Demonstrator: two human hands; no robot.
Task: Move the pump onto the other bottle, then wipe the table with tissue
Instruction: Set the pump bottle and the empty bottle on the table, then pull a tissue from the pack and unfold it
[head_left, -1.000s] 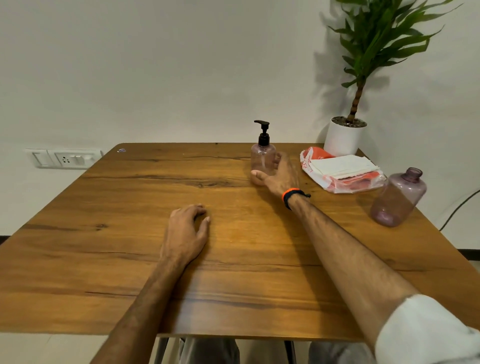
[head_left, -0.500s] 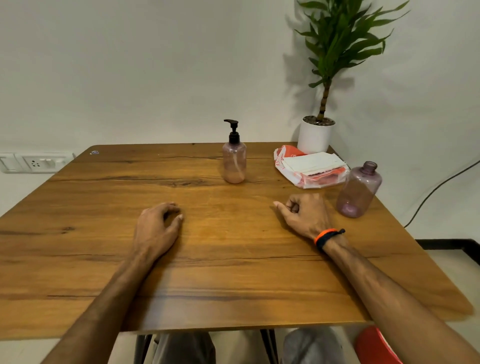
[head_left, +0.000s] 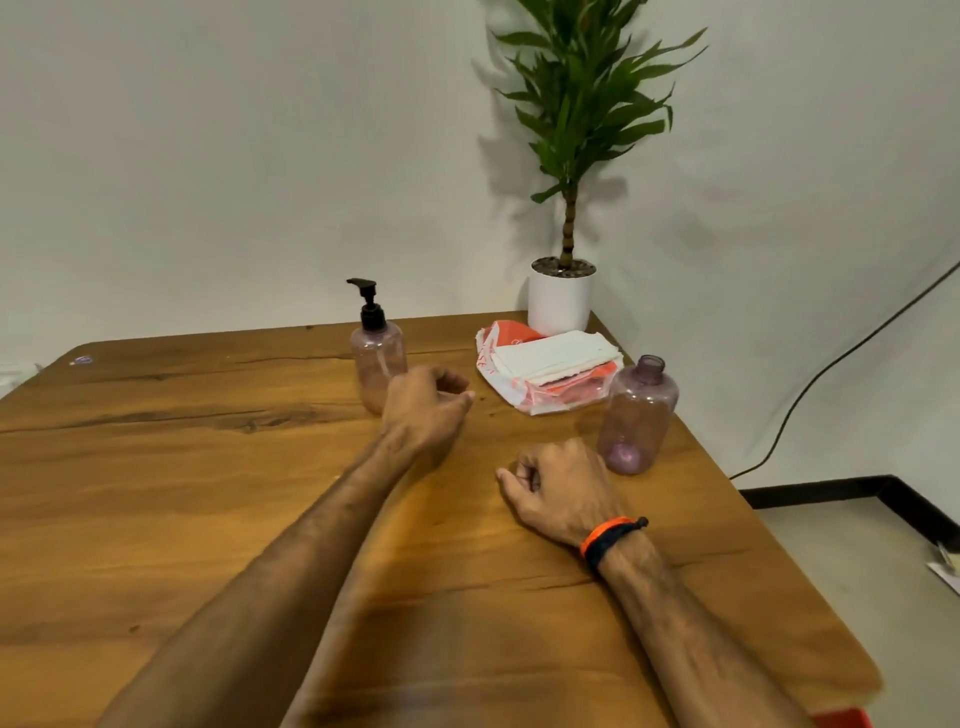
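Wooden tabletop; tissue pack at 1 o'clock, beside a potted plant. Open-necked bottle at 2 o'clock; pump on the other bottle at 12. Left hand, fingers loosely curled and holding nothing, is just beside the pump bottle; right hand rests near the open bottle, fingers curled, empty.

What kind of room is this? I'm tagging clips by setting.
Probably a home or small office corner: a wooden table against a plain wall, a potted plant in the corner, and a tissue pack beside two plastic bottles.
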